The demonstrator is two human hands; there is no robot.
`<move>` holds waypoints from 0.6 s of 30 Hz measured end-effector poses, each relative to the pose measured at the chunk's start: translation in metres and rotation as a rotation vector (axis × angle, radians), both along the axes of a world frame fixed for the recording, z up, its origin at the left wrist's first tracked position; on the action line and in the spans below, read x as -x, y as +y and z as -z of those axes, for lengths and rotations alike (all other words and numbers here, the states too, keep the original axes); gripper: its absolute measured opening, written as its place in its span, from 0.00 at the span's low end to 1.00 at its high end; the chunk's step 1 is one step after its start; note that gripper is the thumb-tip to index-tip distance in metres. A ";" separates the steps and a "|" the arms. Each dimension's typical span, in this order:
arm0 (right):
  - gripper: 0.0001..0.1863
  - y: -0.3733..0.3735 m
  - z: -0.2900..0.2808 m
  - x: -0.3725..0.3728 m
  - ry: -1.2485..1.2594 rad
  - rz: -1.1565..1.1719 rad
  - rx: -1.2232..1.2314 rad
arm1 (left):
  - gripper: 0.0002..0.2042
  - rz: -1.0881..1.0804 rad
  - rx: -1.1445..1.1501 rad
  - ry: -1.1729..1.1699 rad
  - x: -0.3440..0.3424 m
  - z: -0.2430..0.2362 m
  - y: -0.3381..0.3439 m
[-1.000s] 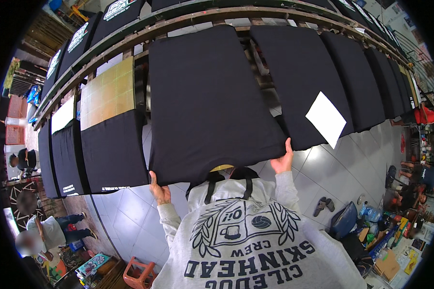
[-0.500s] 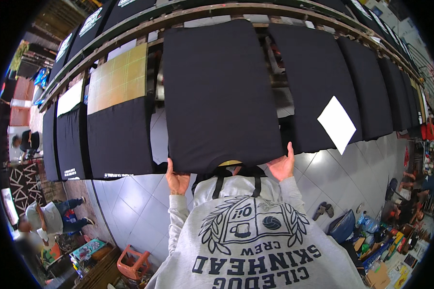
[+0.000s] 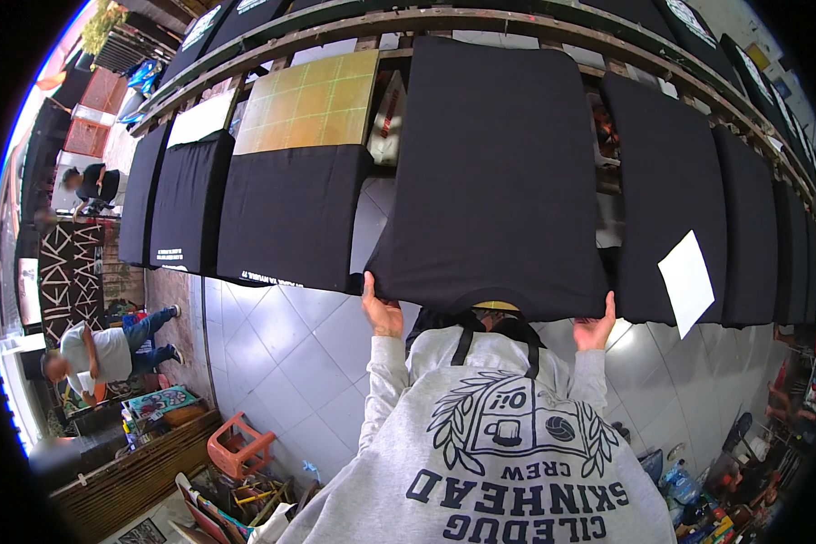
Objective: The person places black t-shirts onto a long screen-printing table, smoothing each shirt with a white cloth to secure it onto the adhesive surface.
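Observation:
A black T-shirt (image 3: 503, 172) lies smooth over a flat board in front of me, its neck end nearest my body. My left hand (image 3: 383, 311) grips the shirt's near left corner, thumb up along the edge and the other fingers mostly hidden beneath. At the near right corner, my right hand (image 3: 595, 325) holds the cloth the same way. Between the hands the curved collar (image 3: 496, 294) shows, with a strip of yellowish board (image 3: 496, 306) inside the neck opening.
More boards with black shirts flank this one. The left neighbour has a bare yellow-gold board part (image 3: 306, 102); a white paper piece (image 3: 686, 285) lies on the right shirt. Wooden rails (image 3: 354, 33) run behind. An orange stool (image 3: 241, 444) and a person (image 3: 109, 354) are at left.
The view has swung, so the boards, the shirt and my hands sit farther right in the picture. Both hands still hold the shirt's near corners.

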State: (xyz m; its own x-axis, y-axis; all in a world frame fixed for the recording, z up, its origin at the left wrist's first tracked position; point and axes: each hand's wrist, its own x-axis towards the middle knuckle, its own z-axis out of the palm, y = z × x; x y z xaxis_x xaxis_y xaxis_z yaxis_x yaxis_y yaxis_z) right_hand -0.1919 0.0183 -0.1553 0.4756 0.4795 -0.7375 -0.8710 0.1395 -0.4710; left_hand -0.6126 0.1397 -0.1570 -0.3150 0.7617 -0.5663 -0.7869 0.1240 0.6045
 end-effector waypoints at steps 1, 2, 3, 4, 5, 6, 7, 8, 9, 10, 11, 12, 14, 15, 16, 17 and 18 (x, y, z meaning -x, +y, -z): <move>0.28 -0.004 -0.001 -0.004 0.018 -0.001 0.003 | 0.21 -0.015 0.025 -0.006 0.000 0.003 0.003; 0.29 -0.006 0.001 -0.004 0.016 -0.019 -0.027 | 0.21 -0.044 0.064 -0.010 0.003 0.005 0.005; 0.29 -0.008 0.002 -0.003 0.003 -0.025 -0.054 | 0.21 -0.060 0.106 -0.022 0.002 0.006 0.009; 0.30 -0.006 0.002 0.000 -0.009 -0.042 -0.081 | 0.21 -0.084 0.163 -0.020 0.008 0.014 0.010; 0.30 -0.002 0.000 0.006 -0.030 -0.050 -0.124 | 0.21 0.000 0.079 -0.036 0.020 0.025 0.006; 0.30 -0.005 0.009 0.000 -0.024 0.003 -0.083 | 0.21 0.072 0.052 -0.064 0.019 0.030 0.004; 0.29 -0.007 0.009 -0.004 0.021 0.070 -0.098 | 0.22 0.133 0.073 -0.122 0.011 0.026 0.001; 0.28 -0.003 0.002 0.000 0.030 0.083 -0.027 | 0.22 0.171 0.046 -0.123 0.011 0.025 -0.003; 0.29 -0.004 0.001 -0.004 0.018 0.084 -0.038 | 0.21 0.199 0.071 -0.166 0.007 0.022 -0.006; 0.29 -0.004 -0.004 -0.004 -0.007 0.070 -0.036 | 0.21 0.200 0.098 -0.140 0.000 0.017 -0.010; 0.29 -0.005 -0.010 -0.005 -0.032 0.054 -0.032 | 0.20 0.197 0.125 -0.114 -0.008 0.013 -0.014; 0.29 -0.004 -0.014 -0.002 -0.039 0.055 -0.043 | 0.20 0.189 0.126 -0.117 -0.005 0.014 -0.018; 0.28 0.001 -0.021 0.000 -0.056 0.046 -0.063 | 0.20 0.160 0.130 -0.123 0.003 0.017 -0.022; 0.28 0.000 -0.020 0.001 -0.048 0.048 -0.054 | 0.20 0.187 0.088 -0.117 0.007 0.016 -0.022; 0.29 0.000 -0.018 0.002 -0.040 0.046 -0.046 | 0.19 0.210 0.046 -0.111 0.011 0.015 -0.022; 0.29 0.000 -0.017 0.003 -0.033 0.039 -0.038 | 0.19 0.229 0.004 -0.105 0.015 0.015 -0.024; 0.30 -0.002 -0.012 0.002 -0.009 0.031 -0.046 | 0.19 0.255 -0.032 -0.143 0.011 0.006 -0.024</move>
